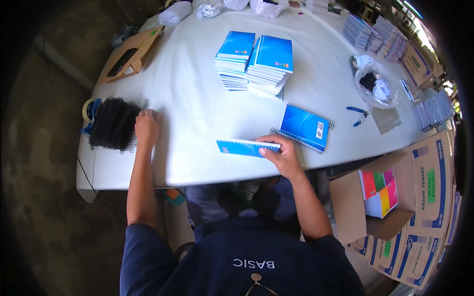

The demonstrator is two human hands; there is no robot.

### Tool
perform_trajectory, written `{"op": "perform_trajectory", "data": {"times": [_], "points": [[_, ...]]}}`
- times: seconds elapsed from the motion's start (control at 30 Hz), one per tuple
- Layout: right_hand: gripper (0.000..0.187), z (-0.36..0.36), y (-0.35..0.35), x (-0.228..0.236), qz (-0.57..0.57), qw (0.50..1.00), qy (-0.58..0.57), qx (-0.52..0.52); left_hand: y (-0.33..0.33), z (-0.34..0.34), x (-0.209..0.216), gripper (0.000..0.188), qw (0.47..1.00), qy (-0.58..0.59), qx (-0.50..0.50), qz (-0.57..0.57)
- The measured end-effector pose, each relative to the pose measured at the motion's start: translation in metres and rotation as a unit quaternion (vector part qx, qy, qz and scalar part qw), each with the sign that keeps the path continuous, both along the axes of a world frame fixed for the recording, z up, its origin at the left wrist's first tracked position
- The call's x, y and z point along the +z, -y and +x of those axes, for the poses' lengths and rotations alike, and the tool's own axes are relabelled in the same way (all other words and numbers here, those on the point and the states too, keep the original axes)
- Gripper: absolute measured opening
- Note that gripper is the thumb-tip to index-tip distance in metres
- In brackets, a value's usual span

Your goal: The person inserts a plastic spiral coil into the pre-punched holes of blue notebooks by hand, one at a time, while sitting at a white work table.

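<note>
My left hand (147,127) is at the right edge of a pile of black spiral binding coils (114,124), its fingers curled round the end of a coil. Between the thumb and fingers of my right hand (282,155) is a blue-covered notebook (239,147), tilted near the table's front edge with its row of punched holes upward. Just beyond that hand lie blue spiral-bound notebooks (305,126), coils showing along their edges. Two tall stacks of blue notebooks (270,54) stand farther back on the white-covered table (192,108).
Blue-handled pliers (359,114) and a clear plastic bag (375,84) lie to the right. A tape dispenser (90,114) sits beside the coils. A cardboard piece with a dark phone-like object (123,61) is far left. An open carton (348,204) holds colourful notebooks.
</note>
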State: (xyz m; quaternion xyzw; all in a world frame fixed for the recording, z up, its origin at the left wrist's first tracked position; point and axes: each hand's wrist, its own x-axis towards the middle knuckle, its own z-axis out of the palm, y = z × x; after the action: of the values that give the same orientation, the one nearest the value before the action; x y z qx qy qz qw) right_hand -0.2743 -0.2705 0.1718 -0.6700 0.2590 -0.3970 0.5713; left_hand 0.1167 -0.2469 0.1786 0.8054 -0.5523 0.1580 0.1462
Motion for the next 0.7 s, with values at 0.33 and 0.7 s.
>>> {"op": "perform_trajectory", "data": {"times": [0.33, 0.7], "points": [[0.029, 0.012, -0.005, -0.003, 0.008, 1.000, 0.011, -0.003, -0.032, -0.121, 0.033, 0.032, 0.805, -0.499, -0.306, 0.096], [0.029, 0.008, -0.003, 0.003, -0.038, 0.998, -0.027, 0.037, -0.022, -0.112, 0.053, 0.031, 0.720, -0.630, -0.209, 0.205]]}}
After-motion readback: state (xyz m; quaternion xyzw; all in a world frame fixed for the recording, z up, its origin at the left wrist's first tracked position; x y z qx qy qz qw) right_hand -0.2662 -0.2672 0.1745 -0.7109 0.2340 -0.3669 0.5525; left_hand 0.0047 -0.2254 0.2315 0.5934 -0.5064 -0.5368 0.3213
